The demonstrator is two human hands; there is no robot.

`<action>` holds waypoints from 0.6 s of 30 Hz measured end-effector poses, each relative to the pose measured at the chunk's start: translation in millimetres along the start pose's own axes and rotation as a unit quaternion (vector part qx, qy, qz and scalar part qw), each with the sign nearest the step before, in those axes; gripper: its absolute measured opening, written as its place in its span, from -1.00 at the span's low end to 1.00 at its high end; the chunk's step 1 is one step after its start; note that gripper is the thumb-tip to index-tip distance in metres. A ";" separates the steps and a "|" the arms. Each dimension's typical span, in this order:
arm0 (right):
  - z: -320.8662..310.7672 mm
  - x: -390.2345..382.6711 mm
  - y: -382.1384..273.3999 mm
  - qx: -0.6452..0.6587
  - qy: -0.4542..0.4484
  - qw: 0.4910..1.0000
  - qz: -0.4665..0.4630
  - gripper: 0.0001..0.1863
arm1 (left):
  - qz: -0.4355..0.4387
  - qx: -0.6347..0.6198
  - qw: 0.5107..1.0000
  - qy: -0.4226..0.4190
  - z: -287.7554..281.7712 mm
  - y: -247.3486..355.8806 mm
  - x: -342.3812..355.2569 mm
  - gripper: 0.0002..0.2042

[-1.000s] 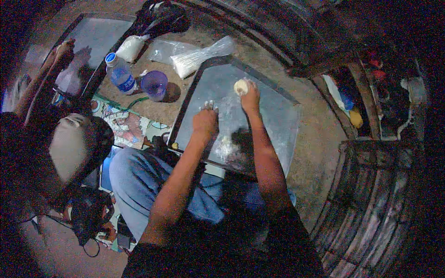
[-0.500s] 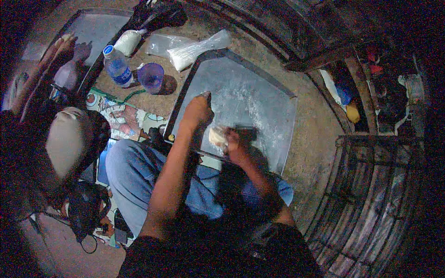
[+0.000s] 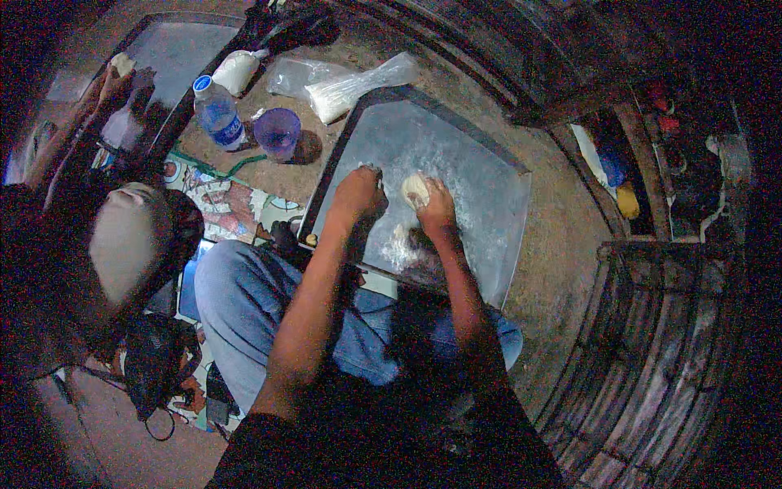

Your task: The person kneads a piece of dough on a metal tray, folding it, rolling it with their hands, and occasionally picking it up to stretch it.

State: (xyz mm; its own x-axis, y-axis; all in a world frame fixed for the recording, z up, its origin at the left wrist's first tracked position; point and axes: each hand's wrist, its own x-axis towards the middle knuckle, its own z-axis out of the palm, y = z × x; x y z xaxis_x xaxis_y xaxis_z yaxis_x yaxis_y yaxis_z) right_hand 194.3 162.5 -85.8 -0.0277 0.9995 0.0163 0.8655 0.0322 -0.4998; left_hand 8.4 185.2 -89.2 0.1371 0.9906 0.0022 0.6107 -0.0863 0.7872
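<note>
Pale dough (image 3: 414, 189) sits clamped in my right hand (image 3: 437, 205), presumably for a firm grip, over the middle of the metal tray (image 3: 493, 216); left hand (image 3: 357, 194) near the tray's left edge, perhaps steadying it, whether closed I cannot tell.

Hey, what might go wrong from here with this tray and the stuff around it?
The purple cup and bottle stand left of the tray, so a wide sweep of the left hand might knock them over.

White powder lies toward the tray's near edge and could scatter onto the jeans.

A knee shift might jolt the tray.
</note>
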 end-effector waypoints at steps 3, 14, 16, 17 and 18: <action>11.3 -18.3 22.3 -0.054 -0.029 0.997 -0.056 -0.40 | -0.003 0.030 0.997 -0.075 8.0 -16.8 11.7 -0.79; 32.8 -102.4 89.6 0.346 -0.027 0.932 0.102 -0.58 | 0.043 0.020 0.995 -0.087 4.9 1.4 11.6 -0.75; 30.0 -95.7 94.2 0.547 0.029 0.819 0.169 -0.55 | 0.054 0.000 0.996 -0.078 11.2 9.6 8.1 -0.74; 28.0 -94.3 96.8 0.623 0.055 0.753 0.203 -0.54 | 0.071 -0.013 0.995 -0.072 17.5 11.1 8.0 -0.73; 23.0 -88.2 88.2 0.690 0.084 0.681 0.231 -0.52 | 0.088 -0.024 0.994 -0.062 24.0 8.7 10.9 -0.72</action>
State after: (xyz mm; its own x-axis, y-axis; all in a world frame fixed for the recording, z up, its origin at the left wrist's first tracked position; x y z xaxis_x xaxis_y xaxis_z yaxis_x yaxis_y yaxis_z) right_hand 261.6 77.2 -151.3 0.2466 0.8926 -0.3775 -0.5348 -0.1996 -0.8211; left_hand 33.9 192.7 -97.1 0.3360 0.9393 0.0695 0.5312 -0.2499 0.8096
